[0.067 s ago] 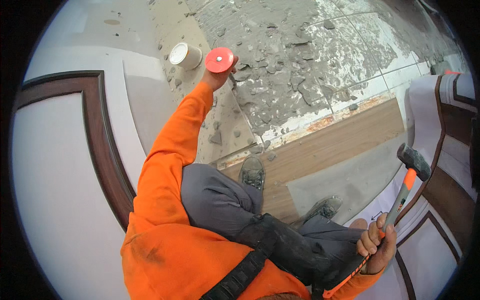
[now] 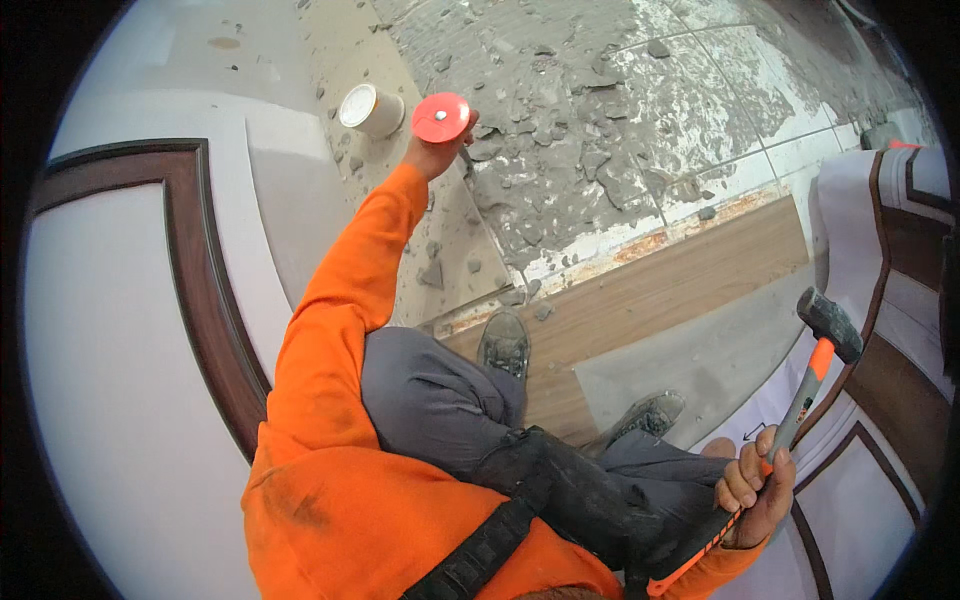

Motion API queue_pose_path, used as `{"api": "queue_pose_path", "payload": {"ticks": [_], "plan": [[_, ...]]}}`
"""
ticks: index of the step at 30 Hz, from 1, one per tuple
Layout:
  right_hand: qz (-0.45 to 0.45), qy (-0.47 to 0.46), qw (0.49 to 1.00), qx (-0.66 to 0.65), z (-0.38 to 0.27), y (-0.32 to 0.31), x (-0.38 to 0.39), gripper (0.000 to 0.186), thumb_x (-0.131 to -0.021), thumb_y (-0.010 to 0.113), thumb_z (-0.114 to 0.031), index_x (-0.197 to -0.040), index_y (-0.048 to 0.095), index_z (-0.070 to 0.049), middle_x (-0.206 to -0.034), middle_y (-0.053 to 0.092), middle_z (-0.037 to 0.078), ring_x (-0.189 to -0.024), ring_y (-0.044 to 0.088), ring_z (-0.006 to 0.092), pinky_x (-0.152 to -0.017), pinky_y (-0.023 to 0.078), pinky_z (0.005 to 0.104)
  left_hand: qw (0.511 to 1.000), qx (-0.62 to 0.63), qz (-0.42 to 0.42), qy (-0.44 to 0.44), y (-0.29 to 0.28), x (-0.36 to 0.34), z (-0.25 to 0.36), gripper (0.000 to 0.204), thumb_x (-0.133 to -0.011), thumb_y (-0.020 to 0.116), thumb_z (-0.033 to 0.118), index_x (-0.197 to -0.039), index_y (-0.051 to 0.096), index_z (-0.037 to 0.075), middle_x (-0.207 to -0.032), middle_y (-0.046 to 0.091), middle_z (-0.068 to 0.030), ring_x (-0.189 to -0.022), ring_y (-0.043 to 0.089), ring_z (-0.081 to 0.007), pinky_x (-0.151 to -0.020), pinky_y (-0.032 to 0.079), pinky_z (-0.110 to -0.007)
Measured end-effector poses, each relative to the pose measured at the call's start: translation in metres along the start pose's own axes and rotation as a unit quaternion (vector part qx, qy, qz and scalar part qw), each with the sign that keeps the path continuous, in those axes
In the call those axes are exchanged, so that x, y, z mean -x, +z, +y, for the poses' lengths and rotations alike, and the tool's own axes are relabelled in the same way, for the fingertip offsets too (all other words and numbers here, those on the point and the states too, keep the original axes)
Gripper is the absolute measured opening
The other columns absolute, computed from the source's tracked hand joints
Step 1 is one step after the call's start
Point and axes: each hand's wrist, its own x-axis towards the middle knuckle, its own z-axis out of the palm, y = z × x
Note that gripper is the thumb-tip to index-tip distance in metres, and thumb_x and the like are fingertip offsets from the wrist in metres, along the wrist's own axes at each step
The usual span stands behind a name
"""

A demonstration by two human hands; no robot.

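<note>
My left hand [image 2: 436, 155] is stretched forward, closed around a chisel [image 2: 441, 117] seen from its struck end. A round red guard surrounds the small metal head and hides most of my fingers. The chisel's working end is mostly hidden below the hand, near the edge of the broken grey mortar [image 2: 545, 150]. At the lower right, my right hand [image 2: 757, 492] grips a club hammer [image 2: 832, 325] by its grey and orange handle. Its dark steel head points up and away from me, well apart from the chisel.
A white tub [image 2: 371, 111] stands just left of the chisel on a beige strip strewn with rubble. A wood-look plank [image 2: 660, 275] crosses the floor before my shoes. A dark-framed white panel [image 2: 190, 250] is at left; white sheeting with brown bands [image 2: 900, 370] is at right.
The chisel's red guard and the hammer have each shifted very slightly to the right. Both grips look the same.
</note>
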Motion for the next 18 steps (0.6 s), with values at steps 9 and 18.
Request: {"api": "queue_pose_path", "payload": {"ticks": [9,18], "plan": [[-0.027,0.026,0.999,-0.024,0.010,-0.001,0.003,0.019,-0.104,0.047,-0.023,-0.105,0.044,-0.004,-0.061,0.032,-0.002,-0.042,0.034,0.0065,-0.035,0.037,0.0250,0.937,-0.319,-0.110,0.096,0.066,-0.039,-0.004,0.039,-0.093,0.059,0.045,-0.117,0.064,0.014,-0.099,0.073,-0.0163,-0.094,0.068,-0.0400,-0.080,0.054,-0.051],[0.053,0.057,0.997,0.005,0.010,-0.005,-0.011,0.021,-0.102,0.051,-0.026,-0.101,0.047,-0.005,-0.061,0.034,-0.001,-0.041,0.034,0.0076,-0.035,0.036,0.0258,0.916,-0.390,-0.094,0.016,0.089,-0.087,-0.002,0.043,-0.093,0.055,0.052,-0.105,0.069,0.013,-0.098,0.073,-0.0169,-0.091,0.070,-0.0384,-0.077,0.055,-0.050]]}}
